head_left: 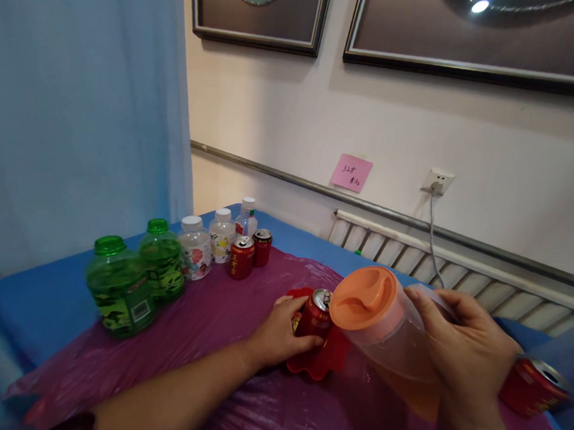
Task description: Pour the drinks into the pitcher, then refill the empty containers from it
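Observation:
My left hand (281,332) is wrapped round a red drink can (316,315), whose opened top faces up. Under the can lies a red, wavy-edged mat or dish (318,364); which of the two I cannot tell. With my right hand (474,352) I grip the handle of a clear plastic pitcher (399,360) that has an orange lid (364,299). The pitcher is tilted left, its lid close beside the can's top. Brownish liquid sits low in the pitcher, and no stream shows between lid and can.
Green bottles (119,288), clear white-capped bottles (196,248) and two red cans (242,258) stand at the left back. Another red can (533,386) is at the right. Purple plastic sheeting (235,395) covers the blue surface. A radiator (388,238) and plugged cord (433,232) are behind.

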`<state>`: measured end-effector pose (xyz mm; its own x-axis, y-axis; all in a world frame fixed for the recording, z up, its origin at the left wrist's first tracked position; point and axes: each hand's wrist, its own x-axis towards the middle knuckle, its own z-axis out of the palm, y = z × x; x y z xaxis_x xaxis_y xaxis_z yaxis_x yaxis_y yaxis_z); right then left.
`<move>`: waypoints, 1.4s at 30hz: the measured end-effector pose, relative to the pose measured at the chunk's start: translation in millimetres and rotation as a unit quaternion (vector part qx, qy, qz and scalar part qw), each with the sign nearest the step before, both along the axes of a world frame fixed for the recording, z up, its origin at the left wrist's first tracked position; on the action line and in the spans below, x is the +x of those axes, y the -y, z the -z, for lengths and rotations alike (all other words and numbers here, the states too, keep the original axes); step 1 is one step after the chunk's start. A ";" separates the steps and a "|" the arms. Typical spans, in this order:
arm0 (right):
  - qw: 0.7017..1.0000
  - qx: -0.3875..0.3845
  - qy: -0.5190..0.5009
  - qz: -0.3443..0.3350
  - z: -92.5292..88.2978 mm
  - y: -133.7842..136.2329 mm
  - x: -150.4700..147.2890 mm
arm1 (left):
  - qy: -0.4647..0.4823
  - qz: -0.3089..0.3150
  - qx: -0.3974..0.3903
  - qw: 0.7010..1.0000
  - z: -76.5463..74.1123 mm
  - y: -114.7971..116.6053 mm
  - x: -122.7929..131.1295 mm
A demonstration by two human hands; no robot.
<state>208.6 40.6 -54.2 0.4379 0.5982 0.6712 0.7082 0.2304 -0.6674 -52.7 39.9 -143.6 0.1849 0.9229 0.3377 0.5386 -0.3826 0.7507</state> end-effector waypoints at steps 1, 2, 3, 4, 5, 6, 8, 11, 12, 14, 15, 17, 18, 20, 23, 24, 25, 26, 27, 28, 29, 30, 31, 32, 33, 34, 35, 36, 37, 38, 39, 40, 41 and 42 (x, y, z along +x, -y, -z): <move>1.000 0.000 0.000 0.000 0.2 -0.3 0.4 | 0.000 -0.001 0.002 1.000 -0.1 0.0 0.0; 1.000 0.000 0.000 0.000 0.4 -0.6 0.9 | 0.000 -0.002 0.003 1.000 0.1 -0.1 -0.1; 1.000 -0.002 -0.002 0.001 0.6 -1.0 1.4 | 0.000 -0.002 0.004 1.000 0.6 -0.3 -0.2; 1.000 -0.005 -0.004 0.003 0.7 -1.3 1.8 | 0.000 -0.002 0.004 1.000 1.2 -0.5 -0.4; 1.000 -0.007 -0.006 0.005 0.8 -1.5 2.2 | 0.000 -0.001 0.004 1.000 2.1 -0.9 -0.7; 1.000 -0.007 -0.008 0.005 0.9 -1.6 2.3 | -0.001 0.000 0.003 1.000 3.0 -1.3 -0.9; 1.000 -0.005 -0.011 0.005 1.0 -1.4 2.2 | -0.003 0.003 0.003 1.000 4.7 -2.2 -1.3; 1.000 -0.006 -0.006 0.007 1.3 -0.6 0.9 | -0.008 0.003 0.004 1.000 6.4 -3.3 -1.8; 1.000 -0.009 -0.006 0.009 1.4 -0.4 0.4 | -0.009 0.002 0.004 1.000 6.6 -3.4 -1.8; 1.000 -0.012 -0.011 0.009 1.6 0.2 -0.4 | -0.011 0.000 0.003 1.000 6.5 -3.5 -1.7; 1.000 -0.014 -0.013 0.008 1.6 0.5 -0.7 | -0.012 0.000 0.002 1.000 6.3 -3.4 -1.6; 1.000 -0.017 -0.011 0.006 1.4 1.1 -0.7 | -0.012 -0.001 0.001 1.000 5.6 -2.9 -1.2; 1.000 -0.019 -0.009 0.006 1.3 1.2 -0.5 | -0.011 -0.001 -0.001 1.000 5.1 -2.6 -1.1; 1.000 -0.018 -0.010 0.006 1.1 1.2 0.3 | -0.008 0.001 -0.002 1.000 4.2 -2.1 -0.8; 1.000 -0.017 -0.018 0.009 1.2 0.2 1.5 | -0.006 0.005 -0.002 1.000 3.0 -1.8 -0.5; 1.000 -0.017 -0.018 0.010 1.2 -0.2 1.7 | -0.007 0.004 -0.003 1.000 2.8 -1.8 -0.5; 1.000 -0.017 -0.018 0.011 1.2 -0.5 1.7 | -0.010 0.005 -0.003 1.000 2.8 -1.8 -0.6; 1.000 -0.017 -0.018 0.012 1.1 -0.6 1.6 | -0.012 0.005 -0.003 1.000 2.9 -2.0 -0.6; 1.000 -0.017 -0.019 0.013 1.0 -0.6 1.4 | -0.013 0.005 -0.003 1.000 3.2 -2.1 -0.7; 1.000 -0.018 -0.020 0.013 0.8 -0.4 1.0 | -0.015 0.005 -0.003 1.000 3.6 -2.3 -0.7; 1.000 -0.020 -0.020 0.013 0.6 0.0 0.7 | -0.015 0.004 -0.002 1.000 4.0 -2.4 -0.8; 1.000 -0.021 -0.019 0.013 0.4 0.4 0.4 | -0.015 0.003 -0.001 1.000 4.4 -2.5 -0.8; 1.000 -0.022 -0.017 0.014 0.2 0.7 0.2 | -0.014 0.002 0.001 1.000 4.7 -2.6 -0.8; 0.999 -0.022 -0.016 0.016 0.0 1.1 0.1 | -0.014 0.001 0.002 1.000 4.9 -2.7 -0.7; 0.999 -0.022 -0.016 0.016 -0.2 1.3 0.1 | -0.013 0.002 0.002 1.000 4.9 -2.7 -0.7; 1.000 -0.021 -0.017 0.016 -0.4 1.4 0.0 | -0.013 0.002 0.003 1.000 4.9 -2.7 -0.6; 0.999 -0.020 -0.020 0.016 -0.6 1.5 0.0 | -0.013 0.002 0.003 1.000 4.7 -2.6 -0.6; 0.999 -0.018 -0.023 0.015 -0.8 1.5 -0.1 | -0.013 0.003 0.002 1.000 4.6 -2.5 -0.5; 0.999 -0.018 -0.025 0.012 -0.9 1.4 -0.3 | -0.013 0.003 0.002 1.000 4.3 -2.4 -0.5; 0.999 -0.018 -0.025 0.011 -1.1 1.3 -0.6 | -0.013 0.005 0.002 1.000 4.1 -2.3 -0.4; 0.999 -0.018 -0.026 0.010 -1.3 1.1 -0.9 | -0.012 0.006 0.002 1.000 4.0 -2.2 -0.3; 0.999 -0.017 -0.027 0.010 -1.4 1.0 -1.2 | -0.011 0.006 0.002 1.000 3.8 -2.1 -0.3; 1.000 -0.014 -0.026 0.009 -1.4 0.9 -1.4 | -0.010 0.007 0.001 1.000 3.7 -2.0 -0.2; 1.000 -0.012 -0.025 0.008 -1.3 0.8 -1.5 | -0.009 0.007 0.001 1.000 3.6 -2.0 0.0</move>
